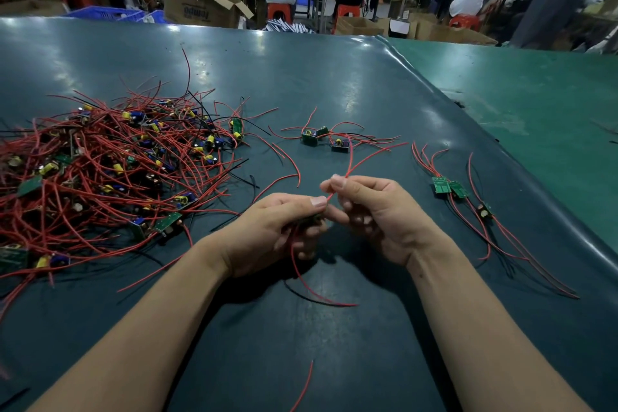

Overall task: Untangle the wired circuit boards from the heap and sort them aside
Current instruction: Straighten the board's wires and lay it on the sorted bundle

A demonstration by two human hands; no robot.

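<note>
A big heap of small green circuit boards with red and black wires (pixel 100 174) covers the left of the dark mat. Near the middle, my left hand (pixel 267 234) grips one wired board (pixel 309 220), mostly hidden in its fingers; red and black leads trail below it. Just to the right, my right hand (pixel 374 211) pinches that board's red wire (pixel 351 167) between thumb and forefinger, and the wire rises away from me. Three sorted boards (pixel 451 189) lie in a row to the right, wires stretched out. Another small cluster of boards (pixel 326 140) lies further back.
The dark mat's (pixel 334 77) raised right edge (pixel 501 157) runs diagonally, with a green table (pixel 535 94) beyond it. A loose red wire (pixel 306 381) lies near me. Seated people, cardboard boxes and red stools are behind the table's far edge.
</note>
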